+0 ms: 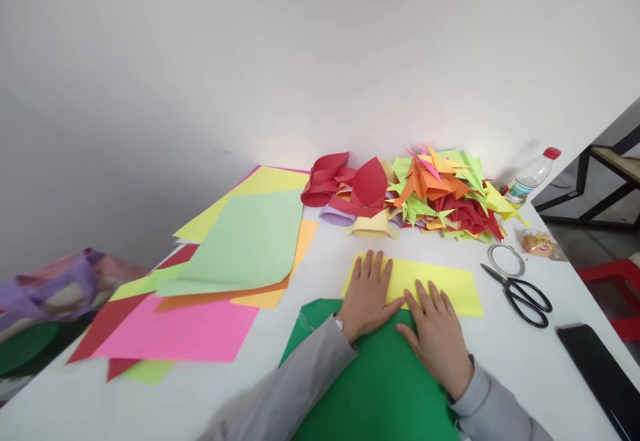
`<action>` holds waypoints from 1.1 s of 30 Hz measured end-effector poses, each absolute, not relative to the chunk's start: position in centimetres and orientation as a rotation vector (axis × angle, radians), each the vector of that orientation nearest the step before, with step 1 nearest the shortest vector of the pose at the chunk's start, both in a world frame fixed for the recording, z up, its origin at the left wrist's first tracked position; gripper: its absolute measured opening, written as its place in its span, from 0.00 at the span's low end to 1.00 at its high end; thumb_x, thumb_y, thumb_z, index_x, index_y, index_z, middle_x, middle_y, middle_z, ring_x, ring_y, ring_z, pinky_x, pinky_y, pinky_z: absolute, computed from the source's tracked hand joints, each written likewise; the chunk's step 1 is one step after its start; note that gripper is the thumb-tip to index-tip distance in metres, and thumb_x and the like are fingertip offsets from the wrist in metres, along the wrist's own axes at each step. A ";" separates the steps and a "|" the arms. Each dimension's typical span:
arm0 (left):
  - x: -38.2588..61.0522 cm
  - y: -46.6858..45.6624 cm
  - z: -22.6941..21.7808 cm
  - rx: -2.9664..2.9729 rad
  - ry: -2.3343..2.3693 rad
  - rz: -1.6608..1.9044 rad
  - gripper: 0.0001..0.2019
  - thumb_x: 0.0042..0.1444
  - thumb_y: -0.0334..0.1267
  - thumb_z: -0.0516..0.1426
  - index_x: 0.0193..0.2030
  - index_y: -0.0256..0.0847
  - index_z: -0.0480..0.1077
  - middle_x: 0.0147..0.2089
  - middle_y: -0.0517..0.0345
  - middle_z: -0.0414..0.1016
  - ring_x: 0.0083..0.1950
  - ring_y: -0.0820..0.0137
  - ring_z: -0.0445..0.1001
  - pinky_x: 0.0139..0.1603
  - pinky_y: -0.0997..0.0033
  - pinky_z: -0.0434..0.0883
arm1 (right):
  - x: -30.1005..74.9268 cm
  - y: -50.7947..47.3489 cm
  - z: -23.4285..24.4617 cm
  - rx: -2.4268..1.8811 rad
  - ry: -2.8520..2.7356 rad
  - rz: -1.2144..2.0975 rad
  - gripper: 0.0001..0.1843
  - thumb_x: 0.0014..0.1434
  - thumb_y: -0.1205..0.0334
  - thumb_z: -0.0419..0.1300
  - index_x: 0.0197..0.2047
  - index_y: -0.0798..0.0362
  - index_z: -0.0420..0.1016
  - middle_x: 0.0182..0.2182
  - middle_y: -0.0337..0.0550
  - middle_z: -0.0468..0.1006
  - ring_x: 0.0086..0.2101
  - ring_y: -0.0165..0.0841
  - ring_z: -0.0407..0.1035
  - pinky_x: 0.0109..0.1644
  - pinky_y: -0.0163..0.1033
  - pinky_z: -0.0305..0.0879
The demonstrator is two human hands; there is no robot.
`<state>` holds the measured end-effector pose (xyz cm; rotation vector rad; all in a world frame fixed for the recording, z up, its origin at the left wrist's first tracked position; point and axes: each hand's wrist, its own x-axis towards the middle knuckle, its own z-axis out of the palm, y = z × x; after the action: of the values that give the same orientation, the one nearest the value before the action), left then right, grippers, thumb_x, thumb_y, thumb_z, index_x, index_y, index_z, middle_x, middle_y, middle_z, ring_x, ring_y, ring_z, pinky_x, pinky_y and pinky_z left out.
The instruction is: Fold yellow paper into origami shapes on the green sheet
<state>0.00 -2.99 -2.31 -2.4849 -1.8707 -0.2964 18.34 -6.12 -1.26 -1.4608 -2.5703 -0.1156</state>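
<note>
A strip-shaped piece of yellow paper (440,288) lies flat before me, its near edge partly over a large green sheet (375,388). My left hand (367,298) rests palm down on the left part of the yellow paper, fingers stretched forward. Beside it my right hand (435,334) also lies flat, its fingertips on the paper's near edge and its palm over the green sheet. Neither hand grips anything. Black-handled scissors (523,294) lie to the right of the yellow paper, apart from my right hand.
Coloured sheets (245,241) are spread on the left. Folded paper pieces (435,194) and red paper shapes (367,188) are heaped along the wall. At right are a tape roll (520,264), a wrapped snack (539,244), a plastic bottle (533,174) and a black flat object (600,374).
</note>
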 end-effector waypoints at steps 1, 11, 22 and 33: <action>0.0 -3.0 -2.4 -2.484 -1.870 -0.299 0.40 0.58 0.62 0.46 0.66 0.31 0.57 0.69 0.33 0.54 0.71 0.41 0.47 0.67 0.41 0.47 | 18.3 -6.1 -1.2 -1.468 -2.570 -0.112 0.28 0.64 0.44 0.52 0.62 0.50 0.66 0.62 0.50 0.64 0.61 0.50 0.56 0.61 0.55 0.55; 0.0 -2.9 -2.7 -2.472 -1.875 -0.305 0.39 0.58 0.62 0.47 0.66 0.32 0.58 0.70 0.34 0.53 0.71 0.43 0.47 0.68 0.42 0.46 | 17.9 -5.6 -0.4 -1.394 -2.557 -0.118 0.25 0.66 0.47 0.50 0.57 0.54 0.71 0.59 0.53 0.69 0.60 0.50 0.59 0.63 0.60 0.49; -0.6 -2.9 -2.4 -2.436 -1.920 -0.215 0.43 0.56 0.67 0.45 0.68 0.36 0.55 0.71 0.36 0.51 0.70 0.35 0.46 0.64 0.36 0.51 | 17.6 -5.0 -0.1 -1.424 -2.576 0.024 0.25 0.67 0.46 0.49 0.55 0.55 0.72 0.60 0.52 0.68 0.59 0.47 0.60 0.62 0.57 0.54; -3.8 -3.8 -2.5 -2.302 -1.959 -0.038 0.45 0.57 0.67 0.41 0.69 0.28 0.51 0.71 0.31 0.48 0.71 0.44 0.47 0.66 0.39 0.49 | 17.8 -4.9 -0.2 -1.414 -2.610 0.063 0.26 0.68 0.46 0.46 0.55 0.56 0.71 0.61 0.51 0.67 0.60 0.47 0.59 0.60 0.57 0.56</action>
<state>-3.77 -3.83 -2.47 -2.3018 -1.9592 -0.0380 17.77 -4.87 -0.16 -1.4140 -2.6103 0.0635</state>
